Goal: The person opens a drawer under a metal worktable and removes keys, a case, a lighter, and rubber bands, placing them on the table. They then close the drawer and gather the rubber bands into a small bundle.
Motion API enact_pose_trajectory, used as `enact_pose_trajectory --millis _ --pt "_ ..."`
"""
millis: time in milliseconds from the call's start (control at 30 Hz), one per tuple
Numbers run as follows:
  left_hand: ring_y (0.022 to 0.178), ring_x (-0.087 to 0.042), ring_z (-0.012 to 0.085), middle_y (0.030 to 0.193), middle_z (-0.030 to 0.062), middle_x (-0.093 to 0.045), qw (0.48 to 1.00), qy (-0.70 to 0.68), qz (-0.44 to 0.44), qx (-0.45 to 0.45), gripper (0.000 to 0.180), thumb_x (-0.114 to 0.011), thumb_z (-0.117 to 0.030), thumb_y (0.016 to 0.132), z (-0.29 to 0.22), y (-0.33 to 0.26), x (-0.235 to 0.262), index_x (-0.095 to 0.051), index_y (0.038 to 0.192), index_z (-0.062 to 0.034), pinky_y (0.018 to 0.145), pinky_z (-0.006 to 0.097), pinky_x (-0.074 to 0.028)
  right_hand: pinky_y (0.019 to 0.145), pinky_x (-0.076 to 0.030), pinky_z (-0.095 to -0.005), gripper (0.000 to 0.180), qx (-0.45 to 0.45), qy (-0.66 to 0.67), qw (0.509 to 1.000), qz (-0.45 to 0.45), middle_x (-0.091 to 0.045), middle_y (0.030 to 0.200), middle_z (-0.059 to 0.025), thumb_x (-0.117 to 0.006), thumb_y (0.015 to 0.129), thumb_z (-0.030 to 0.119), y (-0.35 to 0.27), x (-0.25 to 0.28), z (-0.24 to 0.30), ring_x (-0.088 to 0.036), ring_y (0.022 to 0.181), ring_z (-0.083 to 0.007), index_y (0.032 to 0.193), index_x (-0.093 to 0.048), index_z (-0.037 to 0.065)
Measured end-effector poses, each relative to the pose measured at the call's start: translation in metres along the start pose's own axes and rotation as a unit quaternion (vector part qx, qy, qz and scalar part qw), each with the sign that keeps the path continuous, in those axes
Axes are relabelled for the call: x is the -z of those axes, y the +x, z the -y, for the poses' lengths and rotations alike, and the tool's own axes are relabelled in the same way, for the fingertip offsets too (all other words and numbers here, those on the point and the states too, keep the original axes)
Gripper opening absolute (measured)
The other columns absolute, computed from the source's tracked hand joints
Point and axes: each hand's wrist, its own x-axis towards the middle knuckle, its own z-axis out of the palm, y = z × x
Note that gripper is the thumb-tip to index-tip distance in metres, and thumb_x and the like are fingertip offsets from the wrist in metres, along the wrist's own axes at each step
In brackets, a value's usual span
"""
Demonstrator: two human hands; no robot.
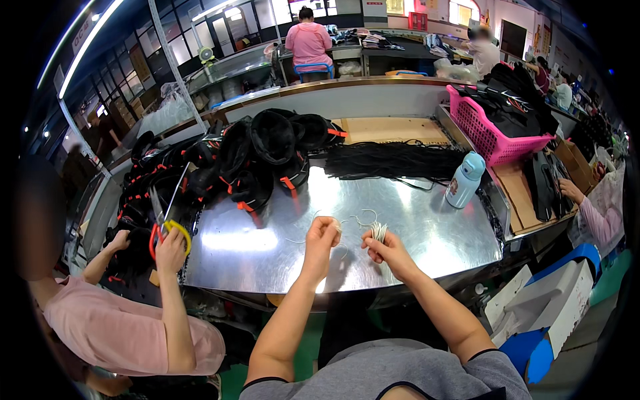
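Note:
Both my hands are raised over the shiny metal tabletop (227,223), a short gap between them. My right hand (392,256) is closed around a small bundle of thin white cord (379,231), whose looped strands stick up past the fingers. In a pinch, my left hand (321,237) grips more of the white cord, partly hidden by the fingers. Loose cord ends curl out near both hands. Beyond them, at the table's far side, lies a long heap of black straps (393,161). Black padded pieces with orange-red tabs (272,139) are piled to the far left.
A light-blue bottle (465,180) stands at the right. Past it are a pink basket (490,130) full of black pieces and a cardboard-covered surface (517,200). On my left a co-worker's hand holds scissors (159,233) with red and yellow handles. Another person's hand reaches in at right.

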Motion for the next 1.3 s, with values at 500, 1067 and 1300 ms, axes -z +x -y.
enact_pose_trajectory --millis 500,1067,1300 --pt "0.062 -0.057 0.0131 0.072 0.0051 -0.061 0.856 0.467 -0.007 -0.222 0.007 -0.065 -0.004 0.081 -0.005 -0.021 -0.019 -0.061 0.086 -0.0045 0.058 0.026 -0.044 0.058 -0.037 -0.0198 0.016 -0.035 0.049 0.998 0.000 -0.058 0.081 0.0031 -0.067 0.087 0.021 0.008 0.004 0.000 -0.049 0.069 -0.0035 0.094 -0.065 0.006" --pt "0.062 -0.042 0.0060 0.068 -0.0035 -0.049 0.968 0.070 0.171 0.167 0.009 -0.060 -0.014 0.091 -0.024 -0.016 -0.002 -0.058 0.090 -0.0057 0.059 0.021 -0.034 0.053 -0.036 -0.0195 0.014 -0.049 0.237 0.970 -0.016 -0.059 0.084 -0.0022 -0.057 0.090 0.016 -0.001 0.017 0.009 -0.048 0.067 -0.0060 0.095 -0.061 0.003" --pt "0.063 -0.042 0.0040 0.067 -0.0056 -0.048 0.973 0.209 0.085 0.050 0.009 -0.064 -0.013 0.088 -0.024 -0.009 0.008 -0.060 0.089 -0.0042 0.058 0.020 -0.034 0.048 -0.033 -0.0191 0.017 -0.126 0.304 0.928 0.174 -0.057 0.083 -0.0036 -0.052 0.094 0.017 -0.006 0.025 0.000 -0.039 0.053 -0.0053 0.100 -0.057 0.002"
